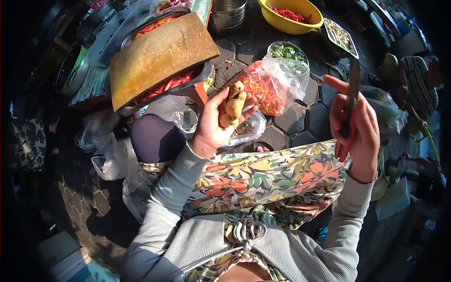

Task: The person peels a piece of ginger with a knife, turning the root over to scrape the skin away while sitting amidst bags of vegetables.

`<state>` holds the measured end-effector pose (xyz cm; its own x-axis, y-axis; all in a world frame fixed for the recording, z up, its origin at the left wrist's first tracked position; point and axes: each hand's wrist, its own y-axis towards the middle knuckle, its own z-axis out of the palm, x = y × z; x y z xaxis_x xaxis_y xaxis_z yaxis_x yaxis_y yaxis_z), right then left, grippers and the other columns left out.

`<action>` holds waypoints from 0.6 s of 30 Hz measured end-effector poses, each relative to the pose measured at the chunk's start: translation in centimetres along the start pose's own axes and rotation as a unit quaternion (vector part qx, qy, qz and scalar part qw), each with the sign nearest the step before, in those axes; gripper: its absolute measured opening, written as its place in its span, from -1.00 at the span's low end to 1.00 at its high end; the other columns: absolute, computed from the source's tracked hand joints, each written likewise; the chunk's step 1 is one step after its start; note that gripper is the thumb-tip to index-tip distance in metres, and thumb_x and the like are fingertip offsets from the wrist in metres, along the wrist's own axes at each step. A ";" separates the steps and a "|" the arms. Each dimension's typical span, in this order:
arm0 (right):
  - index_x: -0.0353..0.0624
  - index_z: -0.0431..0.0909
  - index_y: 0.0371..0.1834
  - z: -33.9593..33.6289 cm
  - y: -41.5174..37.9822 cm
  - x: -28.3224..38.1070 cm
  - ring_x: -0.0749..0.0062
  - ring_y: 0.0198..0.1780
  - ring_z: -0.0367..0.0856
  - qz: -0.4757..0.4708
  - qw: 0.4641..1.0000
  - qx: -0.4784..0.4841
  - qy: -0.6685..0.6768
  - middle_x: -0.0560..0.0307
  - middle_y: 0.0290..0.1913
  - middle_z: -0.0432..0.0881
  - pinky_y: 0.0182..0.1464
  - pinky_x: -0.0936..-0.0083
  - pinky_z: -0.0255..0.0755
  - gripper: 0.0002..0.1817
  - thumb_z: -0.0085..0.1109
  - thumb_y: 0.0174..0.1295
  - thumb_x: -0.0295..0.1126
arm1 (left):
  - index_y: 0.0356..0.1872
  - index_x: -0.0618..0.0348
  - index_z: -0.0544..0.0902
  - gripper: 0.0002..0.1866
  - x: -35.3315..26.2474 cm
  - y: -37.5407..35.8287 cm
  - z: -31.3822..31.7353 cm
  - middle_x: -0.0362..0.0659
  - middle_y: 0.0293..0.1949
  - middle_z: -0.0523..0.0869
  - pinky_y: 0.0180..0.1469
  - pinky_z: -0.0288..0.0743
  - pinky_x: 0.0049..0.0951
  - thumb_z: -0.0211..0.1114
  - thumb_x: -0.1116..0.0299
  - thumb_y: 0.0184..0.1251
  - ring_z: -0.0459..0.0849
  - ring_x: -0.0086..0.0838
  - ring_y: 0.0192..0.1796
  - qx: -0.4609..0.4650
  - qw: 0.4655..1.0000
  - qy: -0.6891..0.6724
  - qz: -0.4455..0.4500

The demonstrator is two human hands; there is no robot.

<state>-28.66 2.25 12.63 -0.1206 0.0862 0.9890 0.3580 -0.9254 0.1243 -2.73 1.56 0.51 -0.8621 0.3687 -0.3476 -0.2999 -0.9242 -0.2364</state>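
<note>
In my left hand [210, 123] lies a knobbly piece of peeled-looking ginger [234, 106], held between thumb and fingers in front of me. My right hand [364, 129] is closed around a knife [354, 80], its blade pointing up and away, with the index finger stretched out. The two hands are apart, and the knife does not touch the ginger. Just beyond my left hand sits a clear plastic bag of cut red and orange peppers [263, 89]. A wooden cutting board [162, 54] rests on a tray of red chillies [171, 84] to the left.
At the back stand a yellow bowl [300, 28] with red chillies and a metal pot [228, 18]. A container of chopped green onions [287, 50] and a tray of pale pieces [339, 35] are nearby. Plastic bags [110, 157] lie left of my knee on hexagonal paving.
</note>
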 end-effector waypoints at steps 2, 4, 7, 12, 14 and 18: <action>-0.31 0.35 0.23 3.2 1.3 -2.5 0.86 -0.60 0.18 0.030 0.997 0.065 0.021 0.41 -0.51 0.38 -0.59 0.82 0.03 -0.55 -0.01 0.39 -0.24 | -0.02 0.25 0.53 -0.69 0.4 0.0 0.0 -0.02 -0.12 0.66 0.15 0.49 -0.11 -0.02 0.25 0.44 0.64 -0.24 -0.02 -0.043 0.999 0.004 -0.005; -0.27 0.41 0.16 5.6 2.2 -4.3 0.88 -0.54 0.26 0.074 0.996 0.041 0.003 0.42 -0.44 0.47 -0.53 0.85 0.09 -0.60 0.17 0.28 -0.42 | -0.02 0.25 0.51 -0.70 0.8 -0.2 0.6 -0.04 -0.15 0.66 0.13 0.51 -0.15 -0.02 0.26 0.45 0.64 -0.28 -0.04 -0.049 0.998 0.041 0.022; -0.24 0.48 0.06 6.7 2.6 -9.4 0.90 -0.48 0.33 0.069 0.997 -0.040 0.010 0.40 -0.43 0.52 -0.47 0.86 0.16 -0.68 0.20 0.24 -0.50 | 0.04 0.25 0.49 -0.65 0.9 0.0 0.0 -0.05 -0.09 0.63 0.16 0.48 -0.16 -0.01 0.20 0.45 0.61 -0.26 -0.01 -0.069 0.989 0.109 0.067; -0.19 0.45 0.06 8.1 1.8 -15.3 0.87 -0.52 0.20 0.084 0.995 -0.052 -0.018 0.48 -0.54 0.33 -0.48 0.80 0.11 -0.70 0.15 0.28 -0.42 | -0.01 0.20 0.50 -0.71 0.4 1.0 -3.2 -0.07 -0.13 0.64 0.05 0.55 -0.28 0.06 0.23 0.43 0.64 -0.28 -0.09 -0.156 0.967 0.136 0.149; -0.13 0.33 0.20 8.6 2.1 -14.0 0.82 -0.52 0.22 0.114 0.993 -0.001 -0.014 0.44 -0.56 0.30 -0.48 0.76 0.13 -0.63 0.03 0.36 -0.34 | -0.03 0.23 0.50 -0.71 0.1 1.4 -3.8 -0.03 -0.13 0.63 0.04 0.55 -0.31 0.06 0.24 0.42 0.64 -0.27 -0.09 -0.185 0.967 0.086 0.151; -0.07 0.14 0.33 8.8 2.6 -13.9 0.73 -0.54 0.25 0.140 0.984 0.094 0.063 0.37 -0.58 0.32 -0.47 0.68 0.18 -0.54 -0.10 0.42 -0.26 | 0.00 0.27 0.49 -0.70 -1.2 1.2 -4.5 -0.01 -0.10 0.63 0.04 0.56 -0.34 0.06 0.27 0.42 0.65 -0.25 -0.08 -0.157 0.984 0.050 0.070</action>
<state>-17.96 1.90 -0.06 -0.1031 -0.2193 0.9702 0.5577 -0.8204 -0.1262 -0.19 0.47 -3.38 -0.8366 0.2616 -0.4813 -0.0257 -0.8964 -0.4425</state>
